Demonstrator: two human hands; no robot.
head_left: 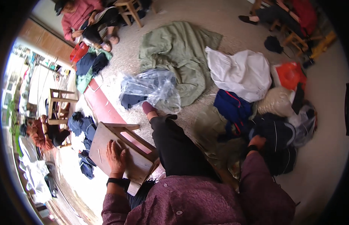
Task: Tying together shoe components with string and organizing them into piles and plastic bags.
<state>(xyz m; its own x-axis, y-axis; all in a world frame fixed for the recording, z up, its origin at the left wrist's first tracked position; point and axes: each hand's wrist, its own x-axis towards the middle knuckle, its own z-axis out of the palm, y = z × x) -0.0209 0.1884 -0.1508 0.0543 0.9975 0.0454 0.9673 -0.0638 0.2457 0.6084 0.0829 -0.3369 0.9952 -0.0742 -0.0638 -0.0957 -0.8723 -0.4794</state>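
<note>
My left hand [116, 156] lies flat on the seat of a wooden stool [100, 144], fingers stretched out and nothing held. The stool stands tilted in the view, close by my left leg. Over on the right, my right hand [257, 142] reaches to a heap of dark navy garments [274, 131] with pale piping. Its fingers are blurred and partly hidden, so a grip on the cloth cannot be made out. Just beyond that hand lies a navy garment with a red stripe [231, 108].
Ahead spread a green cloth [174, 48], a clear plastic bag [152, 84] with dark cloth and a white sack [242, 73]. A beige bundle [276, 102] and a red bag [290, 75] lie to the right. Seated people [82, 18] work around, with another wooden stool [60, 99] at left.
</note>
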